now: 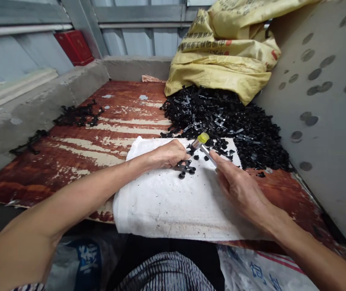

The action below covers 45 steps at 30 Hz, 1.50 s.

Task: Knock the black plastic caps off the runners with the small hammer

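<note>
My right hand (236, 184) is closed round the metal handle of a small hammer (208, 155), whose head has a yellow face pointing up. The hammer head is close to the fingertips of my left hand (173, 153). Pinched in my left hand is a black plastic part (186, 166) with arms and round knobs, held just over a white cloth (166, 202). Several loose black pieces (206, 158) lie on the cloth beside the hammer. My left fingers partly cover the held part.
Behind the cloth rises a big heap of black plastic parts (227, 117), with a yellow sack (221, 68) over its back. More black pieces (77, 115) lie on the worn red board (100, 141) at left. A spotted panel (318, 101) bounds the right side.
</note>
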Available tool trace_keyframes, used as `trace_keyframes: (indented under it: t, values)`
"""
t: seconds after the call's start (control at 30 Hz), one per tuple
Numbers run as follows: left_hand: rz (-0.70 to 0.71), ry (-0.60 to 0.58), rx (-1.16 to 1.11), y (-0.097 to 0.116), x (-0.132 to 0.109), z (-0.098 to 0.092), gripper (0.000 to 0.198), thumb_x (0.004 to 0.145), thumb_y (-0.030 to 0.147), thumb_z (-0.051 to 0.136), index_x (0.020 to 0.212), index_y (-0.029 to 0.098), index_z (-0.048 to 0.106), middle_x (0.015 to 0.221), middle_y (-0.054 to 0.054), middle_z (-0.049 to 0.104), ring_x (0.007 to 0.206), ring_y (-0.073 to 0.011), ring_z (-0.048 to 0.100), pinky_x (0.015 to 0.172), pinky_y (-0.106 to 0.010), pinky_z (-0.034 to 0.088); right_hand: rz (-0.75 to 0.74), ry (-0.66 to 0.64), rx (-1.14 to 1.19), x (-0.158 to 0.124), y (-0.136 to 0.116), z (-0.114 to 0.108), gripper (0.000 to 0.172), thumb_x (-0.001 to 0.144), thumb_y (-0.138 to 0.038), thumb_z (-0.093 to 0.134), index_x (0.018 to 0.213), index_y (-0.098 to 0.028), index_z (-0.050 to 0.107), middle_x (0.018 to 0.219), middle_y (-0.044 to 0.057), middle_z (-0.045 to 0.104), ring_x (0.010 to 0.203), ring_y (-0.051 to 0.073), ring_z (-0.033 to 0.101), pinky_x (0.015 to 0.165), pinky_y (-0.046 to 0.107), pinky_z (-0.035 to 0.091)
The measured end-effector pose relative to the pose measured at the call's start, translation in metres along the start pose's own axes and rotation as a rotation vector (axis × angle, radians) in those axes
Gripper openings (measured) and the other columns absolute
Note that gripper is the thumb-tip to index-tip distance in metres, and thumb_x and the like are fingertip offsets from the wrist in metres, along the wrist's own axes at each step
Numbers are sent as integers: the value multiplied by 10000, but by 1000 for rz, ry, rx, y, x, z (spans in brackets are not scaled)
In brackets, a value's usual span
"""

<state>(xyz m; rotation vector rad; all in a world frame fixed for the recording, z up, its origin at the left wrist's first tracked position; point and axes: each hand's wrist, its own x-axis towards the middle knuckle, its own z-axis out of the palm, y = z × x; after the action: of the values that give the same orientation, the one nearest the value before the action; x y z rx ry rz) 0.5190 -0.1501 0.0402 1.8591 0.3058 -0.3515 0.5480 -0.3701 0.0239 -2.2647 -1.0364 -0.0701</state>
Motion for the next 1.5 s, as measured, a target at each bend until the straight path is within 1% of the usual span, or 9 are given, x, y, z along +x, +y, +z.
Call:
trace_keyframes:
  t: [0.1,0.17,0.27,0.37,0.47,0.6,0.87,1.1,1.5]
  values:
    - [122,-3,275,9,-10,1,319,760,155,571,458,160,470,423,40,420,377,-54,319,391,-214,185,90,23,179,8,-8,-4,387,868,-273,470,1223,-223,617,779,43,656,666,205,598,620,344,489]
    - [191,-93,374,15,-19,5,288,791,197,552,508,155,520,478,23,497,412,-68,363,411,-215,225,212,38,376,12,-13,-5,275,839,-336,554,1077,-232,644,713,12,597,600,169,538,534,289,440]
    - [259,-215,444,18,-34,15,279,814,207,526,540,161,510,513,24,518,449,-75,387,443,-218,252,392,-114,662,12,-19,-2,244,777,-436,633,878,-215,606,557,-44,483,437,109,406,378,228,323]
    - [301,-47,455,11,-49,19,201,831,301,549,681,167,560,592,28,530,524,-91,424,498,-218,285,452,-177,757,3,-20,4,300,792,-502,596,843,-210,553,479,-80,415,367,83,333,323,205,281]
    - [250,228,385,-3,-62,18,279,849,449,536,889,175,575,731,11,569,611,-115,455,551,-232,323,499,-48,866,-5,-18,7,308,776,-490,644,855,-211,541,507,-88,414,385,73,331,320,190,295]
    - [203,164,315,-14,-70,22,357,906,453,420,718,167,519,641,26,478,595,-111,416,546,-239,314,512,91,917,-8,-21,10,319,752,-475,686,866,-217,538,568,-78,436,430,82,369,316,187,314]
    - [81,34,52,3,-51,32,248,883,234,481,660,145,541,556,39,512,437,-57,398,427,-201,273,515,-51,851,-22,-27,14,313,826,-508,604,877,-207,534,501,-77,458,385,75,365,336,189,308]
    - [-57,-51,-41,12,-28,24,271,908,143,466,638,159,473,557,40,539,381,-43,442,373,-183,320,642,75,1074,-28,-14,14,368,707,-487,728,812,-218,500,712,-36,597,430,58,373,286,165,321]
    - [-55,-101,-31,9,-13,19,287,916,130,447,634,156,490,512,41,527,314,-27,385,308,-167,240,662,41,1169,-27,-12,11,323,725,-435,720,812,-211,503,636,-60,568,415,49,362,280,141,311]
